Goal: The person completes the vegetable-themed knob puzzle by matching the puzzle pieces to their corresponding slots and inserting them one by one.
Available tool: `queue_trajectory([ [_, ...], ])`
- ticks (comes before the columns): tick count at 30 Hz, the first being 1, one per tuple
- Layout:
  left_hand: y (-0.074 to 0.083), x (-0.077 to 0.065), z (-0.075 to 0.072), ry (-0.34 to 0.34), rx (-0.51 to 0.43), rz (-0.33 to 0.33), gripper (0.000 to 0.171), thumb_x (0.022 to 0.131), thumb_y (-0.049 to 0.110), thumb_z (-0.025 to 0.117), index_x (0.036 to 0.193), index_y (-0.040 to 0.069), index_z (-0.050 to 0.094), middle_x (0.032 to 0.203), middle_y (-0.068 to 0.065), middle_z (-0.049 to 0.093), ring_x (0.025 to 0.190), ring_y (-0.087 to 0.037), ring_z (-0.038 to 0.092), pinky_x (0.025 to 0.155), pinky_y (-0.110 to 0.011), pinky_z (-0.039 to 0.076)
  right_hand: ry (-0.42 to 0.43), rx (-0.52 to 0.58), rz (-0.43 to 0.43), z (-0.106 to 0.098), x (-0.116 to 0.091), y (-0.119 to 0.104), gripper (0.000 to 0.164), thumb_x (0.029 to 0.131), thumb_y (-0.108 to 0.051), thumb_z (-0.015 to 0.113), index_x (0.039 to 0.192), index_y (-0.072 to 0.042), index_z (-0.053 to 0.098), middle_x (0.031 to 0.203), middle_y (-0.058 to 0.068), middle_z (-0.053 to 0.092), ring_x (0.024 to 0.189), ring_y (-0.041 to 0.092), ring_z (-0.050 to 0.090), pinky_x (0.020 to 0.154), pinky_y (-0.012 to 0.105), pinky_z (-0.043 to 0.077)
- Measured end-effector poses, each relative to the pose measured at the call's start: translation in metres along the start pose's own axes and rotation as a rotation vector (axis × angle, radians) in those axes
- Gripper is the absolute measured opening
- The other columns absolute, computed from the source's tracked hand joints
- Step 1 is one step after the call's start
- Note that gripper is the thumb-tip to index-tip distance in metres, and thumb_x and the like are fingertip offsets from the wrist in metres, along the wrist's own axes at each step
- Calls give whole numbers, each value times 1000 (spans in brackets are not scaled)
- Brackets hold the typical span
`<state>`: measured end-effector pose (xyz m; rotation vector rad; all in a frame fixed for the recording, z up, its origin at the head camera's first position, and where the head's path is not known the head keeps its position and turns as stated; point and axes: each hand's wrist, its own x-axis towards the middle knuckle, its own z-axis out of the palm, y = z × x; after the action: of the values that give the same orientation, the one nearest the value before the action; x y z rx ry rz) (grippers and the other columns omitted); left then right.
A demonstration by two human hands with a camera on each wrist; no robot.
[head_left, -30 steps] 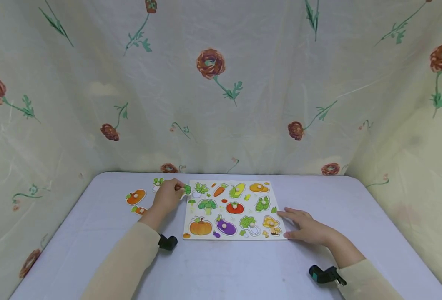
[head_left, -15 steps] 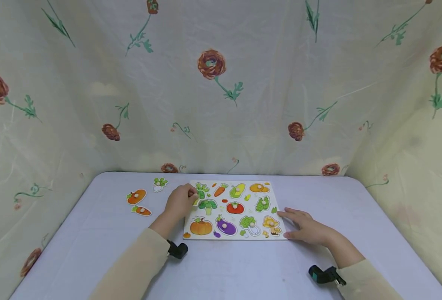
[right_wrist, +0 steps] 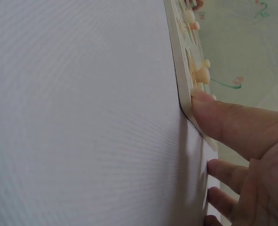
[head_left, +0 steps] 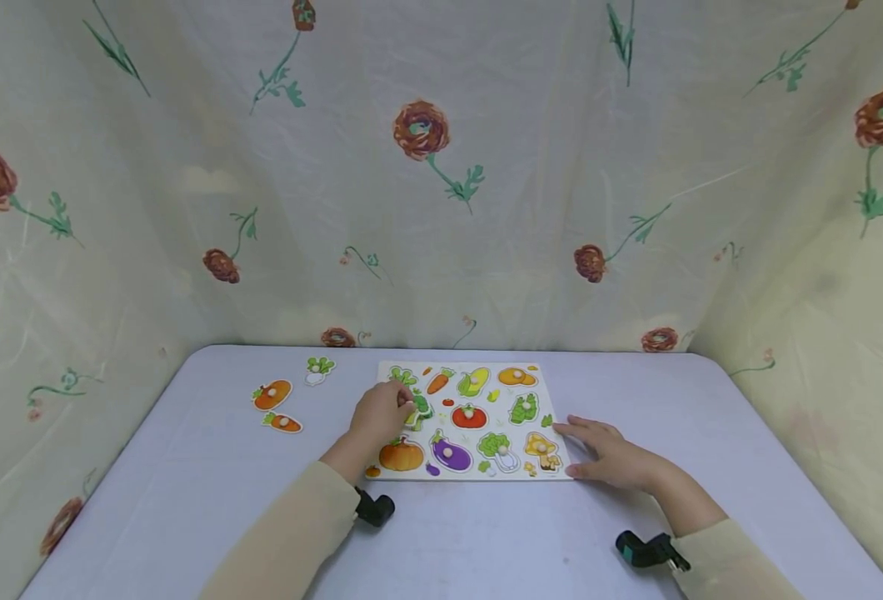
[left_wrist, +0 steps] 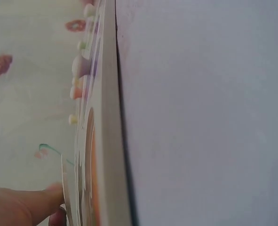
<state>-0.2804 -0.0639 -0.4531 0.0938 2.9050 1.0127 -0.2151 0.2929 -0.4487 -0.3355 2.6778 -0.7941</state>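
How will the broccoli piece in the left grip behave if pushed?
The broccoli piece is probably stiff: its edge shows no obvious sag in the left wrist view. It looks thin, so it's likely light. Being flat, it would probably slide or pivot in the left grip rather than roll.

The person's right hand (right_wrist: 270,165) enters at lower right, its thumb (right_wrist: 230,123) touching a board (right_wrist: 176,59) near one corner. Pale knobs (right_wrist: 202,76) stand out at upper right, against patterned cloth (right_wrist: 251,44); a whitish tabletop (right_wrist: 82,113) fills the left.
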Motion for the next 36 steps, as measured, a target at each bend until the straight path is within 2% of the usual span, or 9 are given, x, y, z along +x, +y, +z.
queue_trajectory([
  [7,0,4,7,-4,38,4,11,97,23,69,96,13,64,82,0,57,76,-18,53,67,-30,45,-6,5,11,1,2,3,74,88,-34,75,151,-11,45,161,24,22,146,52,11,109,75,17],
  [12,-3,7,11,-7,29,-5,12,96,23,70,94,13,63,82,-1,57,76,-18,53,68,-30,46,-4,-3,6,1,2,3,75,87,-35,76,151,-11,45,161,25,22,145,53,12,108,76,17],
  [36,-3,6,13,-29,4,-45,13,95,24,70,94,14,61,83,-1,57,76,-18,53,66,-29,46,2,-11,-1,0,0,-1,73,88,-34,75,151,-10,45,160,26,22,144,54,12,108,76,17],
])
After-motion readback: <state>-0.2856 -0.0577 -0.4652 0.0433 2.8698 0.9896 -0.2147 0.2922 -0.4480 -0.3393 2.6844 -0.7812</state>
